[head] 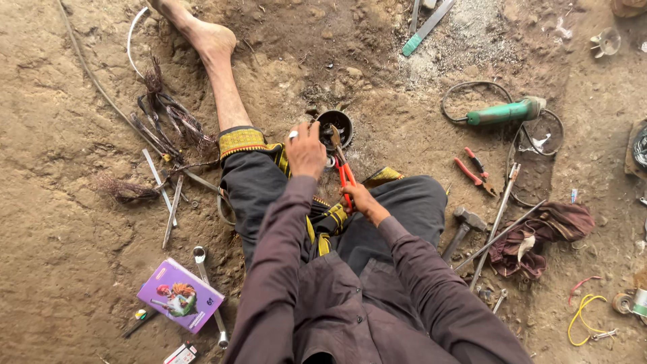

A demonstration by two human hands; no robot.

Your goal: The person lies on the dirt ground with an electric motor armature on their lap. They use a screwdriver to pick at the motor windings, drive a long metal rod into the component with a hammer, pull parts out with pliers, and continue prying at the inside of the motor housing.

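I see left hand (305,149) clamped on the round motor (335,127) at 12 o'clock | right hand (359,199) fist-closed around red pliers (344,172) | risk: jaws slip off, nicking left fingers.

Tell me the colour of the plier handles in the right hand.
Red-orange handles on the pliers in the right hand; head view.

hammer (462,229) and rods (497,222) crowd right side, wire scraps (165,118) left, bare dirt (60,269) lower left
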